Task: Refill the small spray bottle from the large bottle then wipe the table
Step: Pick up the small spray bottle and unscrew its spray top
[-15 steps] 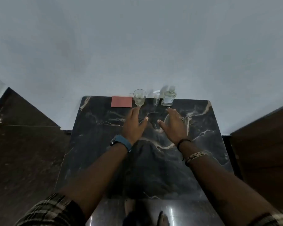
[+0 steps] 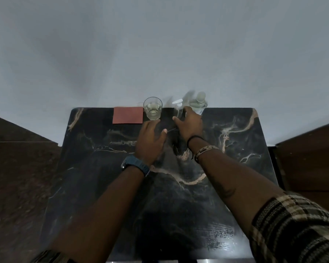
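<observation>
A small clear spray bottle (image 2: 179,107) with a white nozzle stands at the far edge of the dark marble table (image 2: 103,186). Just right of it is the larger clear bottle (image 2: 198,104) with a round cap. My right hand (image 2: 189,125) is stretched out with fingers apart, its fingertips at the base of the small spray bottle, not closed on it. A little nearer and to the left, my left hand (image 2: 150,141) hovers open over the table, fingertips just short of a drinking glass (image 2: 152,108). A pinkish-red cloth (image 2: 128,115) lies flat left of the glass.
The table's far edge meets a pale grey wall (image 2: 160,54). Brown floor (image 2: 17,177) lies to the left and dark brown wooden furniture (image 2: 311,158) to the right. The objects stand in a row along the far edge.
Both hands have moved forward toward the far edge. The right hand has reached the small spray bottle; the left hand has come close to the glass.
</observation>
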